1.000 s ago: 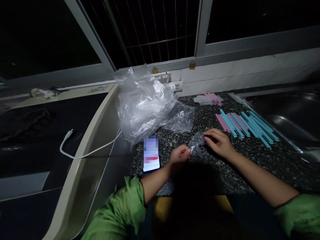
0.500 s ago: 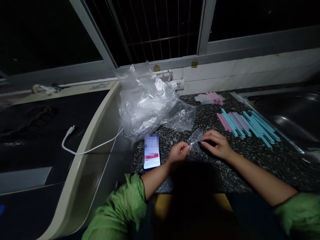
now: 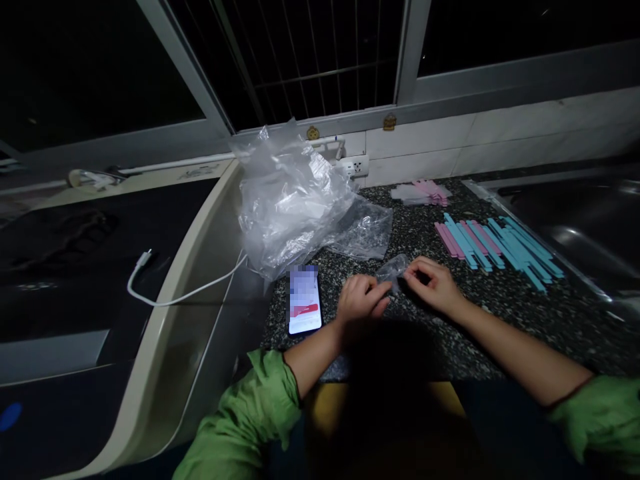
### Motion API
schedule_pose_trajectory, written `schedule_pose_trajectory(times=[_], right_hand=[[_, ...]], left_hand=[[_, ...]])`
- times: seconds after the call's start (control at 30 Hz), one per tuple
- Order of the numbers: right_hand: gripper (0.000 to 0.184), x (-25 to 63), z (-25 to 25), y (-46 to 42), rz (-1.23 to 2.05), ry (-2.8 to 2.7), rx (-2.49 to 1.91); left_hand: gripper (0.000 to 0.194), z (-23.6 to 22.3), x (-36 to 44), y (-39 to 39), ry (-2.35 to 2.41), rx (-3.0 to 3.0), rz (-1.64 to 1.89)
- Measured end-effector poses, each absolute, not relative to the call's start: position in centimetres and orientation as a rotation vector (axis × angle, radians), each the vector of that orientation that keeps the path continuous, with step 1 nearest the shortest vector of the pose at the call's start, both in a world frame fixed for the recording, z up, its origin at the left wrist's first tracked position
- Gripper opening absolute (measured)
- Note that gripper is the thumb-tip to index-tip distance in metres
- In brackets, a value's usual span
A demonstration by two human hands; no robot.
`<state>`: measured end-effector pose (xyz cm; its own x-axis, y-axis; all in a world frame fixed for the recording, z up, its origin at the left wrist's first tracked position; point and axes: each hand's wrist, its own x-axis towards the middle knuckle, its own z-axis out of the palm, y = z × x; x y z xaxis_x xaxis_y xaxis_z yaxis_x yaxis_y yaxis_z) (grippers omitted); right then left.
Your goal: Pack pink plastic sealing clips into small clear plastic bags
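A small clear plastic bag (image 3: 393, 268), crumpled and see-through, is between my two hands just above the speckled counter. My right hand (image 3: 433, 283) pinches its right edge between thumb and fingertips. On the bag's near left side, my left hand (image 3: 361, 298) has curled fingers with the thumb reaching along the plastic; its fingertips are partly hidden. To the right of my right hand lie pink and blue flat strips (image 3: 473, 243), spread in a loose row. Behind them is a smaller pile of pink strips (image 3: 431, 192) with clear plastic.
A large heap of clear plastic bags (image 3: 295, 207) stands at the back left. A lit phone (image 3: 305, 303) lies left of my left hand. Further left is a cream-and-black appliance (image 3: 170, 287) with a white cable (image 3: 165, 305) over it. A metal sink (image 3: 575, 233) borders the counter on the right.
My left hand has turned, its thumb now lying across toward the right hand and its pinch less visible. The small bag looks flatter and more bunched. The right hand has hardly moved.
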<state>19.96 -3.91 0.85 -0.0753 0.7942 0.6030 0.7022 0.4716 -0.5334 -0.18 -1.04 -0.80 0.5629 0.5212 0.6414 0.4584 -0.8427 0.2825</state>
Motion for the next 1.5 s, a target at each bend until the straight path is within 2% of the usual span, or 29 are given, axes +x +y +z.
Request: schedule_pose_trajectory(times=[0.3,0.73,0.93,1.13,1.5], right_hand=[[0.016,19.3,0.6,-4.1,0.094,-1.919,-1.216],[0.022,20.3,0.7,-3.6,0.235,-1.800,-1.285],[0.027,21.1,0.4,-3.2,0.231,-1.768,-1.302],[0.028,21.5,0.3,-2.9,0.228,-1.757,-1.337],[0.028,22.0,0.5,-2.8,0.271,-1.695,-1.348]], left_hand=[[0.023,-0.8,0.1,-0.9,0.790,3.029,1.083],[0.023,-0.3,-0.7,-0.8,0.774,3.001,1.254],[0.024,-0.3,-0.8,-0.6,0.823,2.996,1.131],[0.023,-0.2,-0.8,-0.7,0.786,3.040,1.258],[0.022,-0.4,-0.7,-0.7,0.880,2.971,1.086]])
